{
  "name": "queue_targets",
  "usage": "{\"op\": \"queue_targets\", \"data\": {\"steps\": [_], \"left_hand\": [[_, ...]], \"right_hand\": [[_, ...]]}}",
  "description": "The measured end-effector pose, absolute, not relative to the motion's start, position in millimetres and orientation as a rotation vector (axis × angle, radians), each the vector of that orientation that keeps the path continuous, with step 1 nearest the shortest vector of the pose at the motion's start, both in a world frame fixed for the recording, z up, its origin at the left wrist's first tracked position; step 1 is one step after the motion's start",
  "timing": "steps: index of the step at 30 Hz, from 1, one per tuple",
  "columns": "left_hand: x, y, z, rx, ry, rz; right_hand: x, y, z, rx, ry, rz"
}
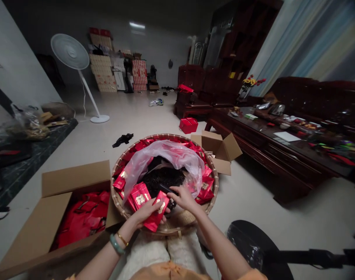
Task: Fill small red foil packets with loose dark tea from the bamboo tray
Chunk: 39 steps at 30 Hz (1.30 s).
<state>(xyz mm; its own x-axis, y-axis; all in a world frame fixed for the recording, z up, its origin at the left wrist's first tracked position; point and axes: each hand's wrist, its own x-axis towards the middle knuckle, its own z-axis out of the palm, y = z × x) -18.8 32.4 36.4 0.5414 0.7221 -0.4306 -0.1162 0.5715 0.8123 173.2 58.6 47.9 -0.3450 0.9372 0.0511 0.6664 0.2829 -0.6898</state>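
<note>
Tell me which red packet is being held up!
It's the red packet gripped in the left hand; the red packets beside it lie in the woven basket.

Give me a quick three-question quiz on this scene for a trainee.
1. What is the left hand holding?
2. What lies in the round woven basket? A) a standing fan B) a translucent plastic bag C) a flower vase
3. True or false: the open cardboard box stands inside the basket.

Key: 1. A red packet. 2. B. 3. False, it stands beside the basket.
</note>
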Motion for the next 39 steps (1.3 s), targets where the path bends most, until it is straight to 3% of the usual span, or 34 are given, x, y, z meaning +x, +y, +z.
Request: {"op": "queue_targets", "data": {"steps": [9, 16, 26, 33, 39], "left_hand": [[-16.2, 49.5, 26.1, 0.728, 0.892, 0.572], [-15.3, 54.4, 27.4, 0.741, 0.982, 0.791], [-8.7, 64.8, 19.4, 0.661, 1.007, 1.128], [-0.4, 67.3, 15.7, 0.749, 1.109, 1.117], [-4.0, 66.2, 16.8, 0.884, 1.167, 1.121]], "right_hand": [[164.3, 59.4, 38.5, -1.506, -2.048, 0.798], [186.8, 67.2, 12.2, -1.568, -1.758, 0.873], [192.8, 51.7, -20.1, -1.731, -1.944, 0.718], [149.8, 71.6, -1.4, -1.371, -1.524, 1.024], [131.3, 74.9, 3.3, -1.367, -1.48, 1.116]]}}
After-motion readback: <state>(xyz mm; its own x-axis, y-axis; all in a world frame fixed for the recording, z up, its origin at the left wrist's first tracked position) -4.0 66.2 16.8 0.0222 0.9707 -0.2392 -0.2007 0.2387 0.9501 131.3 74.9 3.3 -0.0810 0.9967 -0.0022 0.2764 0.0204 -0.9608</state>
